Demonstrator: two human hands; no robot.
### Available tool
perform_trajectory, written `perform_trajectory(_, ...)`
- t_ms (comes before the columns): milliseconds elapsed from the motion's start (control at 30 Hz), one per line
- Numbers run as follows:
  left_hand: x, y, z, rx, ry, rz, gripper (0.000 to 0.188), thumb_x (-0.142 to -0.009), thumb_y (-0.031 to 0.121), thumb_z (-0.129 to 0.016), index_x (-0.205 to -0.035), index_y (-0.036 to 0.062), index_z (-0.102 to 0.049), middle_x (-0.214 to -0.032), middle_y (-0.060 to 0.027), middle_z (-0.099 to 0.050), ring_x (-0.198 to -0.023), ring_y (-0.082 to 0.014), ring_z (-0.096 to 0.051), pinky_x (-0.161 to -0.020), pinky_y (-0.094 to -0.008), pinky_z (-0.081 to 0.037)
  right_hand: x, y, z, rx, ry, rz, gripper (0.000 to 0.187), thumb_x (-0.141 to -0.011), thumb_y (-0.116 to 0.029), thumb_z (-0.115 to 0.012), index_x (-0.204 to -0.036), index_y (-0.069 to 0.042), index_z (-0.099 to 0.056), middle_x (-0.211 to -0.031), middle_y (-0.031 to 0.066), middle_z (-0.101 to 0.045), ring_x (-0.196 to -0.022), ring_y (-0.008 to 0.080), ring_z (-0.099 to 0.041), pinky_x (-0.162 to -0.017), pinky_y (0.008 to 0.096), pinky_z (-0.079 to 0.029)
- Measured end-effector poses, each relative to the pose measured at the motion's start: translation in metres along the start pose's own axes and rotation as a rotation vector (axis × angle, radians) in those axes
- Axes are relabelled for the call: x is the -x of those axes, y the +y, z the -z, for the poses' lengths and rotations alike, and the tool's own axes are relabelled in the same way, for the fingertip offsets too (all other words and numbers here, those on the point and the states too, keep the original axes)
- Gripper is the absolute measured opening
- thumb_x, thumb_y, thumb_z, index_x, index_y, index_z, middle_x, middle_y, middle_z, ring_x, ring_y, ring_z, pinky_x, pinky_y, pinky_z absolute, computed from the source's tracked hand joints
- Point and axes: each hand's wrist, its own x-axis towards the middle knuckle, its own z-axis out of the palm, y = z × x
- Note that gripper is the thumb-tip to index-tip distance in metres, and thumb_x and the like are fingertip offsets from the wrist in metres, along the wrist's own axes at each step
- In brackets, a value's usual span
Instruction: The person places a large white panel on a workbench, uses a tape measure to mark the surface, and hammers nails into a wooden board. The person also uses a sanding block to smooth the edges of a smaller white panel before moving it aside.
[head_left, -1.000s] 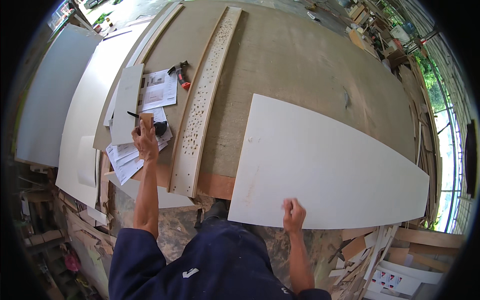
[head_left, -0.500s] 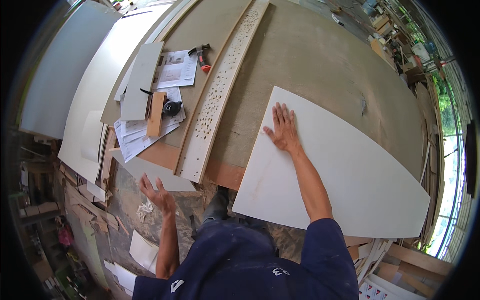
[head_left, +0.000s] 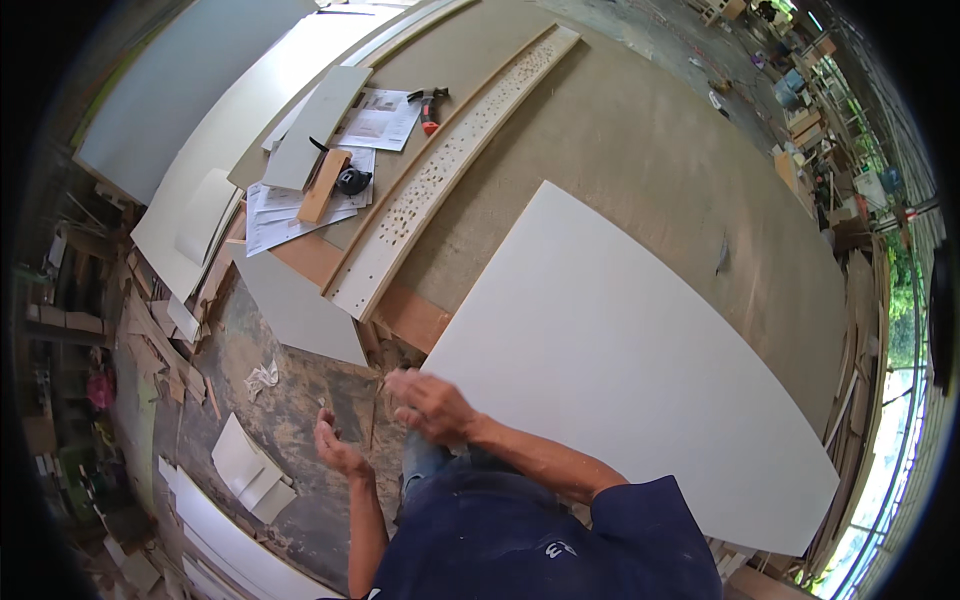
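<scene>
Blurred by motion, our right hand [head_left: 432, 405] shows no clear grip, so we cannot tell how far it is closed; our left hand [head_left: 338, 448] is half open, holding nothing. One white board [head_left: 640, 360] lies just beside the right hand, overhanging the near edge of the workbench [head_left: 640, 130]. One drilled strip [head_left: 450, 170] lies farther left.
</scene>
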Motion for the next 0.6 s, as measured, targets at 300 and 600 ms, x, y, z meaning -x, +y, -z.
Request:
perform_trajectory(300, 0.078, 0.015, -0.086, -0.681, -0.65, -0.574, 0.062, -0.099, 0.021, -0.05, -0.15, -0.0047, -0.025, -0.158, -0.0228, -0.022, -0.148, -0.0363, -0.019, -0.117, -0.0483, -0.017, -0.022, 0.134, 0.103, 0.773, -0.276, -0.089, 0.08, -0.1, -0.057, -0.026, -0.153, 0.004, -0.017, -0.161, 0.0186, -0.015, -0.151, 0.0282, -0.008, -0.123, 0.0431, -0.002)
perform_trajectory(600, 0.062, 0.014, -0.094, -0.517, -0.453, -0.462, 0.043, -0.094, 0.011, -0.058, -0.134, -0.0039, -0.052, -0.132, -0.0197, -0.054, -0.113, -0.0326, -0.056, -0.095, -0.0388, -0.045, -0.058, 0.267, 0.275, 1.063, 0.266, -0.861, 0.074, -0.101, -0.055, -0.026, -0.153, -0.003, -0.024, -0.162, 0.0147, -0.017, -0.151, 0.0309, -0.008, -0.12, 0.0539, -0.002)
